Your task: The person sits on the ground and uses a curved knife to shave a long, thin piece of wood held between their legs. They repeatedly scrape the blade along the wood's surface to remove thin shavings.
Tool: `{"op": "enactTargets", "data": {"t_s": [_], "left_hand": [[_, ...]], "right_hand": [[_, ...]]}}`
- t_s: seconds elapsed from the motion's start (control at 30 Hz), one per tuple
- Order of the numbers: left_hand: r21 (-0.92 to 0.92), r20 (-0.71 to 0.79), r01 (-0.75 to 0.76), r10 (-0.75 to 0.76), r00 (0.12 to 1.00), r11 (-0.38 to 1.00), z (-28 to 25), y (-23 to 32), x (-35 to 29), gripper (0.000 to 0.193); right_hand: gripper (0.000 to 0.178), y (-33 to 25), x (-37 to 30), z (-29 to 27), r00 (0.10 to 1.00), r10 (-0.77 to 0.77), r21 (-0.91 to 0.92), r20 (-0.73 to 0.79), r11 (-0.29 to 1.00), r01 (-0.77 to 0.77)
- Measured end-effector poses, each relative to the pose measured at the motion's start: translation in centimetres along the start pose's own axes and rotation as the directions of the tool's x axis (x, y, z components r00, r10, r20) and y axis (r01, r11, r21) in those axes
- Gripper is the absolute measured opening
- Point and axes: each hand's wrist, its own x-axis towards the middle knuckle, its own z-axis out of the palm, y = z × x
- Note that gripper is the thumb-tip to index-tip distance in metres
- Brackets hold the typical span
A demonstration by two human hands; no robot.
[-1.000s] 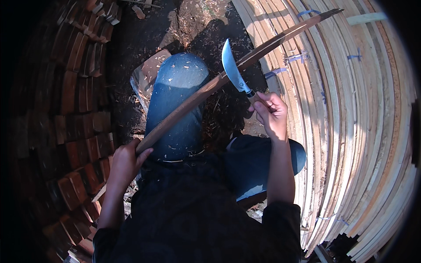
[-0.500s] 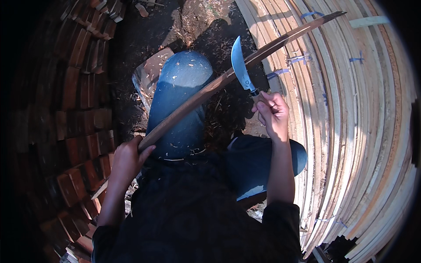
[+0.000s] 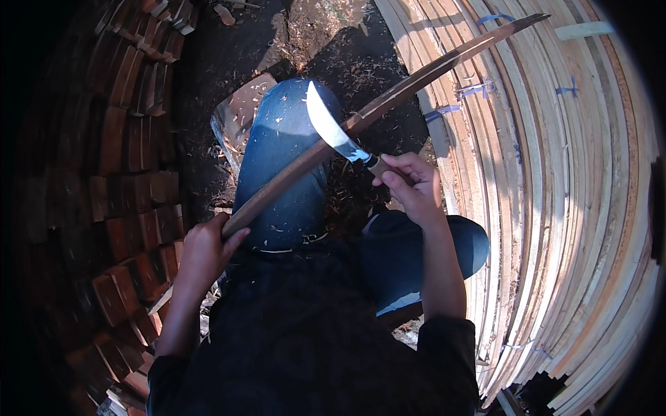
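Note:
A long brown wooden strip (image 3: 283,182) runs slantwise from near my lap up to the far right, passing over my raised knee. Its near end is wrapped by the fingers of my left hand (image 3: 209,248). My right hand (image 3: 414,186) is closed on the wooden handle of a curved knife (image 3: 328,125). The bright hooked blade points up and left and lies across the strip's middle in this view; whether its edge touches the wood I cannot tell. Small pale shavings lie on my jeans (image 3: 291,111).
On the right, pale wooden strips (image 3: 555,208) lie in long bundles tied with purplish bands (image 3: 444,112). Stacked reddish-brown wood blocks (image 3: 125,236) line the left side. Dark ground (image 3: 208,90) with scattered shavings shows ahead, and a flat brown board (image 3: 244,98) sits by my knee.
My right hand has moved left and slightly nearer, and the knife has tipped further left, its blade now across the strip. My left hand and the strip have hardly shifted.

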Motion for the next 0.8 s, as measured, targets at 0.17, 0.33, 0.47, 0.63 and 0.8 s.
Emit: {"op": "enactTargets", "data": {"t_s": [0.17,0.33,0.47,0.63,0.8], "left_hand": [[-0.004,-0.033,-0.04,0.04,0.999,0.999,0.0,0.5,0.3,0.038],[0.015,-0.028,-0.028,0.028,0.999,0.999,0.1,0.2,0.1,0.037],[0.011,-0.016,-0.031,0.031,0.999,0.999,0.2,0.0,0.2,0.037],[0.022,-0.036,-0.034,0.034,0.999,0.999,0.1,0.4,0.0,0.038],[0.028,-0.022,-0.018,0.018,1.0,0.999,0.1,0.3,0.0,0.039]], "right_hand": [[0.021,-0.6,-0.1,-1.9,0.957,0.128,0.179,-0.259,0.98,-0.083],[0.026,-0.5,-0.2,-2.0,0.945,0.047,0.195,-0.323,0.981,0.018],[0.028,-1.2,-0.6,-0.6,0.973,0.228,-0.062,-0.012,0.972,-0.229],[0.029,-0.6,-0.4,-0.9,0.954,0.141,0.126,-0.264,0.986,-0.111],[0.032,-0.8,-0.3,-0.1,0.998,0.032,-0.164,-0.056,0.986,-0.04]]}}
